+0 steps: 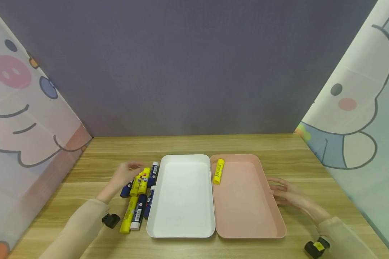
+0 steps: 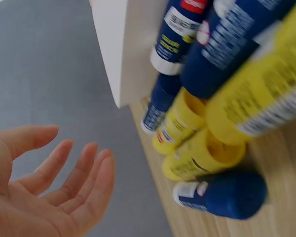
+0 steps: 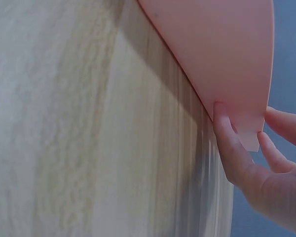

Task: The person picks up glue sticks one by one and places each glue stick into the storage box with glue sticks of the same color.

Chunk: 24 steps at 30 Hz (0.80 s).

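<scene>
Several blue and yellow glue sticks lie in a cluster on the left of the table. Among them are a yellow glue stick (image 1: 128, 215), a blue glue stick with a white end (image 1: 138, 212) and another blue glue stick (image 2: 175, 37). My left hand (image 1: 124, 175) hovers at the far side of this cluster, fingers loosely spread and holding nothing in the left wrist view. One yellow glue stick (image 1: 218, 171) lies alone in the pink tray (image 1: 246, 212), near its far left corner. My right hand (image 1: 288, 196) touches that tray's right side with relaxed fingertips (image 3: 221, 111) on the outer wall.
A white tray (image 1: 181, 198) stands between the cluster and the pink tray, side by side with the latter. The wooden table (image 1: 188, 144) ends at a grey panel (image 1: 194, 72) behind. Printed cloth panels (image 1: 353, 108) flank both sides.
</scene>
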Each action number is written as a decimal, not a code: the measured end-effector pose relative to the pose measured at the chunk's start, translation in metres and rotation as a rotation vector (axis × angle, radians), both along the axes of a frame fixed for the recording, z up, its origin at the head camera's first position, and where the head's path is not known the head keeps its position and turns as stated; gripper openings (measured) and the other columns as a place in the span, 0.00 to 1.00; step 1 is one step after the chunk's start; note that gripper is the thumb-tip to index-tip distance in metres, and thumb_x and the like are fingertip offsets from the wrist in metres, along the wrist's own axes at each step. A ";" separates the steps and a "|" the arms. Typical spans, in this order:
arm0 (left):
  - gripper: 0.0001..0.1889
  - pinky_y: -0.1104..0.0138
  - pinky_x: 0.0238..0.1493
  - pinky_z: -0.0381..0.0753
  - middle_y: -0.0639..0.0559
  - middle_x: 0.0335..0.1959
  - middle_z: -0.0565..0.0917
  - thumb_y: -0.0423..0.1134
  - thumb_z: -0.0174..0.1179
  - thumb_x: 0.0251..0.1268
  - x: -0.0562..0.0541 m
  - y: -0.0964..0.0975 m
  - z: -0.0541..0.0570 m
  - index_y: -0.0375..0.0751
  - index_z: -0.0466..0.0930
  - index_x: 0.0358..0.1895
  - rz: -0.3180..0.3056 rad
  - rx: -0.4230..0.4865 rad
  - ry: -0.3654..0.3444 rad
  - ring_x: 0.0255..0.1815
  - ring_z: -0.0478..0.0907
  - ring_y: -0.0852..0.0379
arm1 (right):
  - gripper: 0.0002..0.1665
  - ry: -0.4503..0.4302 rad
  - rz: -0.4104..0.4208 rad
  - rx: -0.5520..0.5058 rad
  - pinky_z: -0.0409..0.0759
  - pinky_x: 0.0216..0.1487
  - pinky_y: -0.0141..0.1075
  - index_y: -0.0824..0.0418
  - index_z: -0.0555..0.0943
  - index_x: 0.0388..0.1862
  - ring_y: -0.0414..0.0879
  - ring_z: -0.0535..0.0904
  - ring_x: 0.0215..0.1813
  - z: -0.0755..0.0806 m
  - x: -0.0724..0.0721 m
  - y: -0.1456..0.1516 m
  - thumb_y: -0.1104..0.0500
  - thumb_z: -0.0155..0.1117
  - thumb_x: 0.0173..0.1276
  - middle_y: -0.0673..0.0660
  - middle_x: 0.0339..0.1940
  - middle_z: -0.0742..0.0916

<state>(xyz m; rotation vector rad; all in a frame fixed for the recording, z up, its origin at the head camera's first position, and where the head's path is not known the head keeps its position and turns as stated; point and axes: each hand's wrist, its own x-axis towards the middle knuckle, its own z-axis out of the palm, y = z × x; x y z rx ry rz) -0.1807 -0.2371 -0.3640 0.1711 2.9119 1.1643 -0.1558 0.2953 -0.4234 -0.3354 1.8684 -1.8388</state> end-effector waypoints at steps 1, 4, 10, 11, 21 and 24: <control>0.15 0.63 0.33 0.76 0.33 0.44 0.77 0.35 0.50 0.62 0.000 -0.002 -0.001 0.27 0.74 0.47 0.013 -0.001 -0.007 0.40 0.73 0.44 | 0.23 0.002 0.002 -0.006 0.77 0.47 0.37 0.48 0.67 0.58 0.41 0.77 0.48 0.000 0.000 0.000 0.65 0.50 0.66 0.53 0.51 0.77; 0.16 0.60 0.35 0.78 0.31 0.45 0.76 0.34 0.49 0.63 0.001 -0.010 -0.004 0.25 0.72 0.49 0.037 0.005 -0.020 0.42 0.74 0.42 | 0.23 0.009 0.008 -0.019 0.77 0.46 0.37 0.44 0.68 0.56 0.41 0.77 0.48 -0.001 0.000 0.000 0.65 0.49 0.66 0.53 0.51 0.77; 0.18 0.54 0.40 0.76 0.28 0.47 0.74 0.35 0.49 0.63 0.002 -0.025 -0.014 0.24 0.70 0.51 0.100 -0.004 -0.060 0.45 0.72 0.37 | 0.24 0.022 0.021 -0.005 0.77 0.47 0.38 0.50 0.65 0.60 0.41 0.77 0.48 -0.003 0.000 0.001 0.66 0.49 0.66 0.54 0.52 0.76; 0.18 0.53 0.40 0.76 0.28 0.47 0.73 0.35 0.49 0.63 0.002 -0.028 -0.016 0.23 0.70 0.51 0.110 -0.007 -0.072 0.46 0.72 0.36 | 0.24 0.024 0.022 -0.001 0.77 0.47 0.39 0.51 0.65 0.61 0.41 0.77 0.48 -0.002 0.000 0.001 0.65 0.49 0.66 0.55 0.52 0.76; 0.19 0.55 0.37 0.77 0.24 0.46 0.72 0.35 0.50 0.61 0.002 -0.044 -0.029 0.21 0.68 0.51 0.145 -0.029 -0.091 0.43 0.73 0.36 | 0.27 0.032 0.005 0.037 0.76 0.48 0.39 0.59 0.60 0.64 0.40 0.76 0.49 0.000 0.002 0.000 0.65 0.49 0.66 0.64 0.55 0.73; 0.22 0.54 0.37 0.76 0.23 0.45 0.71 0.36 0.51 0.61 0.001 -0.047 -0.032 0.20 0.67 0.52 0.160 -0.044 -0.109 0.43 0.71 0.34 | 0.28 0.027 -0.013 0.065 0.76 0.48 0.40 0.62 0.59 0.64 0.40 0.76 0.48 0.001 0.002 0.000 0.64 0.50 0.66 0.65 0.55 0.73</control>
